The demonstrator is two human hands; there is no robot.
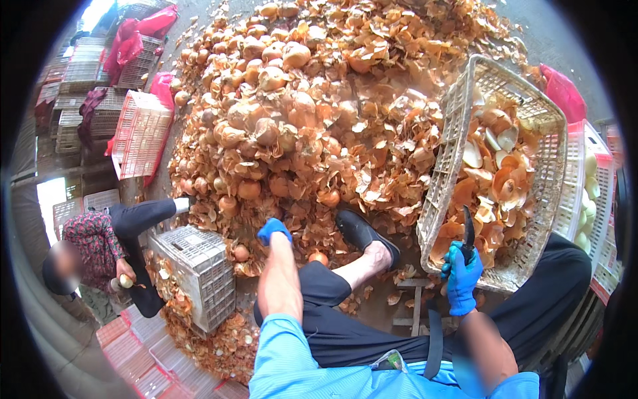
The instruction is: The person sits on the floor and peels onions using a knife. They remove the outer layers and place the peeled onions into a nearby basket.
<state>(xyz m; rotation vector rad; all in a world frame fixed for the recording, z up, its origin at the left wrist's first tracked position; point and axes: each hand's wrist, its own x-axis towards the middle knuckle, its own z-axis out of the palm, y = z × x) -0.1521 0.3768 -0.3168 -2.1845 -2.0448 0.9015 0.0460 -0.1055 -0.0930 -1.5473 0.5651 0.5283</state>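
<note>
My left hand, in a blue glove, reaches to the near edge of a big heap of onions and loose skins. Its fingers point away from me, so whether they hold an onion cannot be seen. My right hand, gloved in blue, grips a knife with a dark, slightly curved blade pointing up. That hand is at the near rim of a worn plastic crate. Onion skins and pale cut onion pieces lie inside the crate. A whole brown onion rests by my knee.
At the right stands a white crate of peeled onions. A tilted grey crate spills skins at the left. Beyond it, a seated person holds a peeled onion. Stacked crates and pink mesh bags are farther back.
</note>
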